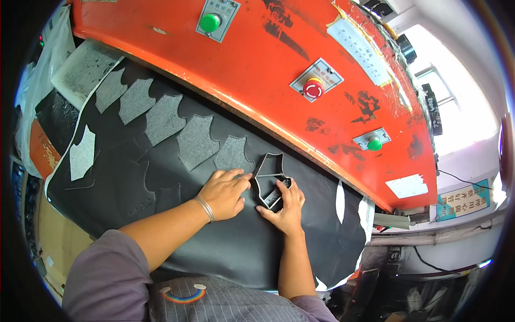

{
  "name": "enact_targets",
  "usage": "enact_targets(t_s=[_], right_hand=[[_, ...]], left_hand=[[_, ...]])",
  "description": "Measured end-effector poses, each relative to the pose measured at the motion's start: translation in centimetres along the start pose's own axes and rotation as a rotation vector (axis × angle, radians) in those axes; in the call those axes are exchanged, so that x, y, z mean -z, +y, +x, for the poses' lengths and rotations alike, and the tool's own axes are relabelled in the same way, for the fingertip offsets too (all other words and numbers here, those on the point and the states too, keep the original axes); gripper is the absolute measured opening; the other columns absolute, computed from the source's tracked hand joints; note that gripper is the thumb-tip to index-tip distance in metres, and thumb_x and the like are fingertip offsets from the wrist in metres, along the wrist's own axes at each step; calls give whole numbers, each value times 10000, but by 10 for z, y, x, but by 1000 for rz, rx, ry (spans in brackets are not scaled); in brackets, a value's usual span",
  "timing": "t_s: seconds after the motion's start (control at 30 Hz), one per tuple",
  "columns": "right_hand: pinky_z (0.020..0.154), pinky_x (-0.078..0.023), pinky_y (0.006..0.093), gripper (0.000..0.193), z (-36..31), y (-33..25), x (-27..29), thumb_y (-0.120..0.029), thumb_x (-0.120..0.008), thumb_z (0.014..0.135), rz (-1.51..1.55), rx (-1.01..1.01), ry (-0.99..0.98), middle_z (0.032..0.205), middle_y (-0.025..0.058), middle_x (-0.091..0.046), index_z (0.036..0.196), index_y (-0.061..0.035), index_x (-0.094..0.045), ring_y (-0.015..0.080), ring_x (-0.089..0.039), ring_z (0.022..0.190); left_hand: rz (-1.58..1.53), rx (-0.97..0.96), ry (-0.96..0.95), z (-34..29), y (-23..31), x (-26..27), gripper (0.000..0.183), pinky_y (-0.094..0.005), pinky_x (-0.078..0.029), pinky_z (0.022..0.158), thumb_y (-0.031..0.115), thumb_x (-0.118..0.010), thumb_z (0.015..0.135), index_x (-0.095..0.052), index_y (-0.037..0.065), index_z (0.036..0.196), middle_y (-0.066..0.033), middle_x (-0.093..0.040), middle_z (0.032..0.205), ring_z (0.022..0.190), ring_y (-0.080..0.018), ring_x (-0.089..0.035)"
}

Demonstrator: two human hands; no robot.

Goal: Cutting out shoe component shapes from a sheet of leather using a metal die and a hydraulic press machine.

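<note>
Black sheet [241, 252]: spread across the middle of the frame, smooth, with ragged white edges at lower right.
Cutting die [270, 175]: a dark metal outline with a crossbar, sitting on the sheet just right of the frame's centre, at the right end of the grey row.
Grey shapes [197, 142]: five in a slanting row from upper left toward the centre; whether loose pieces or openings, I cannot tell.
Right hand [289, 209]: pinching the die's lower end, thumb outside near its bottom corner, a finger reaching in over the wall.
Left hand [222, 196]: palm down on the sheet, fingers lightly bent and nearly together, tips right beside the die's left wall; contact is uncertain.
Orange beam [257, 48]: slanting across the top, with a red button [314, 88] at upper right of centre.
Step in hand: by the look of it, placing the die beside the nearest grey shape.
Next move: seems to call for small nudges, keeping the outline close to its neighbour without overlap, and both hands clear before any pressing.
</note>
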State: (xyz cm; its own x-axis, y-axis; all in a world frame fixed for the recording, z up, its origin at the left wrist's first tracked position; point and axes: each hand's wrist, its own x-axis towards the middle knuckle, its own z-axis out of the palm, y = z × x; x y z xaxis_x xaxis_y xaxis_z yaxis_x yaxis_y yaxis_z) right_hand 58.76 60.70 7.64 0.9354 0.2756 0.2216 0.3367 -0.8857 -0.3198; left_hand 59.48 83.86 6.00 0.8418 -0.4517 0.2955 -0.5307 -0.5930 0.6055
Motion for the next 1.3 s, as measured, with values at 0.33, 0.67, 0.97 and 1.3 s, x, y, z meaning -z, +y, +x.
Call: enact_targets(t_s=[0.33,0.67,0.97,1.3], right_hand=[[1072,-267,431,632,116,27,63,-277,-684,827,109,89,729,1376,191,-399,1326,6,-420,329,-378,1277],[1019,-298,468,394,227,22,149,-206,-496,939,-548,139,1354,1351,223,-380,1260,19,-451,330,-370,1230],[724,-478,380,219,50,-12,44,-202,-710,785,304,266,-24,867,130,-619,903,-34,-636,305,-583,807],[623,-467,329,298,2,-6,33,-310,-720,789,475,-191,-480,780,107,-593,794,-27,-627,214,-569,671]], left_hand=[[-288,27,522,109,-80,96,82,-363,-466,794,146,-624,821,-607,66,828,-102,-627,879,872,-285,-595],[3,44,774,144,-92,237,223,-334,-340,573,78,-520,906,-430,3,716,-83,-378,658,604,-207,-381],[-569,283,-318,60,-15,64,228,-278,-440,584,250,-632,867,-651,39,780,-45,-597,679,619,-116,-535],[-896,603,-721,52,-4,10,185,-181,-360,516,238,-598,902,-637,57,909,19,-568,709,573,-32,-449]])
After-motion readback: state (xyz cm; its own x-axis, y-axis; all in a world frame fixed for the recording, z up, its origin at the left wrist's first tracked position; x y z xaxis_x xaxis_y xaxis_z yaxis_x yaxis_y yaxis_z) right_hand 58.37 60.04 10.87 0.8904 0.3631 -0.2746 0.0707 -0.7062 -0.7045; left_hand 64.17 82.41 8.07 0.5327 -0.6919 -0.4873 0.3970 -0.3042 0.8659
